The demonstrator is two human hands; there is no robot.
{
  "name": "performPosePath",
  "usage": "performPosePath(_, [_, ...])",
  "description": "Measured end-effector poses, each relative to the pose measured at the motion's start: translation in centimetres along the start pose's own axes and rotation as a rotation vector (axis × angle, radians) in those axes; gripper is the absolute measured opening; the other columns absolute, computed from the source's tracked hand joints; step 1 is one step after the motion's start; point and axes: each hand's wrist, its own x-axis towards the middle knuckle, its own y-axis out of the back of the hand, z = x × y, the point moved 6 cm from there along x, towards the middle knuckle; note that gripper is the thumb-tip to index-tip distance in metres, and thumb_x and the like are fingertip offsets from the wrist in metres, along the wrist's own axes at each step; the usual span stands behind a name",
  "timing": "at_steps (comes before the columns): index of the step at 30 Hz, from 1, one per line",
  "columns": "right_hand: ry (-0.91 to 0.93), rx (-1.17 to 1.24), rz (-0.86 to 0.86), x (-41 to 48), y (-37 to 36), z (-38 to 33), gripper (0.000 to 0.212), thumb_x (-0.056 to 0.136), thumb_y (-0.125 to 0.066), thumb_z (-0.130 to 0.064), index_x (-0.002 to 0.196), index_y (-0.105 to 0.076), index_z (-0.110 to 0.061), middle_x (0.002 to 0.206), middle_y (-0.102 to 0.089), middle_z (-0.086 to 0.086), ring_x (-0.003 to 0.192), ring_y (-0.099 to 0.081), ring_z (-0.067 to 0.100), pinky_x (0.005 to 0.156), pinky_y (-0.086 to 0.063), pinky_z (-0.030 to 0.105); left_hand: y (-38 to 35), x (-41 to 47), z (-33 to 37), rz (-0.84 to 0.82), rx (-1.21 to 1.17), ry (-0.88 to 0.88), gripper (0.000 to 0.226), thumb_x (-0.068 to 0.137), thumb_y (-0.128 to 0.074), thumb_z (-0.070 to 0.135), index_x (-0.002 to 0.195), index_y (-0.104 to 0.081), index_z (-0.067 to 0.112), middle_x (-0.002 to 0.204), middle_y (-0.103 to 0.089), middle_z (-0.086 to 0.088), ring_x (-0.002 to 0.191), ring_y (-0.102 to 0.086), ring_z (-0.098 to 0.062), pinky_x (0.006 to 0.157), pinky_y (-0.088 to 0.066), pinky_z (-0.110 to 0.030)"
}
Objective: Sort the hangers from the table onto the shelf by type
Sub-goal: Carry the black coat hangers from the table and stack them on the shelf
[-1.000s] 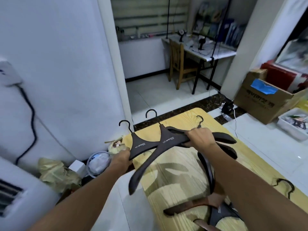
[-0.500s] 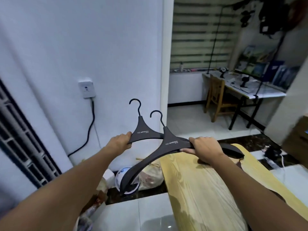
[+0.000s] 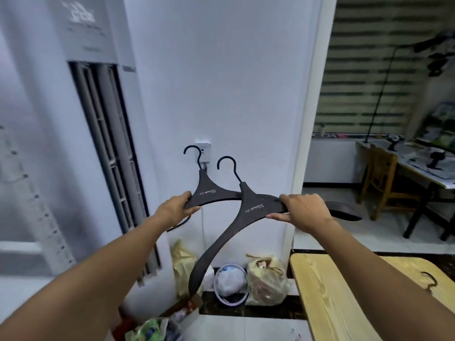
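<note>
Two wide black hangers are held up in the air in front of the white wall. My left hand [image 3: 176, 209] grips the left arm of the rear hanger [image 3: 208, 193]. My right hand [image 3: 301, 212] grips the right arm of the front hanger [image 3: 248, 210], whose left arm hangs down toward the floor. Both hooks point up. The wooden table [image 3: 327, 299] lies at the lower right with one hanger hook [image 3: 429, 280] showing on it. No shelf is clearly in view.
A tall white air conditioner [image 3: 98, 143] stands at the left. Bags [image 3: 267, 279] and a round bin [image 3: 230, 283] crowd the floor by the wall. A wooden chair [image 3: 384, 178] and a desk [image 3: 418, 166] stand at the far right.
The view has swung left and up, away from the table. Both hands have carried the two hangers along, higher and toward the wall. The grips are unchanged.
</note>
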Motion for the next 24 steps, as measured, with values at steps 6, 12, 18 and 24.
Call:
performPosePath(6, [0.046, 0.028, 0.088, 3.2, 3.4, -6.8, 0.065, 0.079, -0.025, -0.083, 0.081, -0.041, -0.02, 0.068, -0.051, -0.006, 0.057, -0.047, 0.023, 0.048, -0.023, 0.029, 6.3, -4.8, -6.2, 0.117, 0.098, 0.099, 0.034, 0.09, -0.052, 0.051, 0.093, -0.043, 0.019, 0.082, -0.059, -0.001, 0.06, -0.057, -0.022, 0.054, -0.039, -0.028])
performPosePath(12, [0.142, 0.06, 0.225, 5.6, 5.9, -14.3, 0.069, 0.078, -0.025, -0.083, 0.09, -0.051, -0.02, 0.08, -0.061, -0.005, 0.067, -0.063, 0.022, 0.052, -0.029, 0.028, 11.1, -10.1, -13.0, 0.195, 0.106, 0.246, 0.029, 0.089, -0.052, 0.052, 0.09, -0.04, 0.025, 0.078, -0.058, 0.001, 0.041, -0.052, -0.018, 0.045, -0.04, -0.024])
performPosePath(18, [0.255, 0.146, 0.305, 7.6, 8.6, -21.0, 0.068, 0.077, -0.027, -0.083, 0.096, -0.052, -0.023, 0.079, -0.063, -0.004, 0.066, -0.064, 0.022, 0.05, -0.026, 0.027, 14.2, -15.6, -17.8, 0.256, 0.089, 0.329, 0.031, 0.09, -0.056, 0.044, 0.094, -0.044, 0.016, 0.079, -0.056, -0.003, 0.059, -0.054, -0.025, 0.05, -0.046, -0.029])
performPosePath(24, [0.412, 0.228, 0.354, 9.6, 11.3, -26.0, 0.069, 0.07, -0.034, -0.087, 0.09, -0.056, -0.024, 0.077, -0.066, -0.003, 0.07, -0.064, 0.022, 0.053, -0.027, 0.026, 16.7, -21.0, -19.8, 0.336, 0.081, 0.438, 0.029, 0.088, -0.059, 0.043, 0.091, -0.044, 0.019, 0.071, -0.052, 0.002, 0.05, -0.05, -0.017, 0.041, -0.041, -0.024])
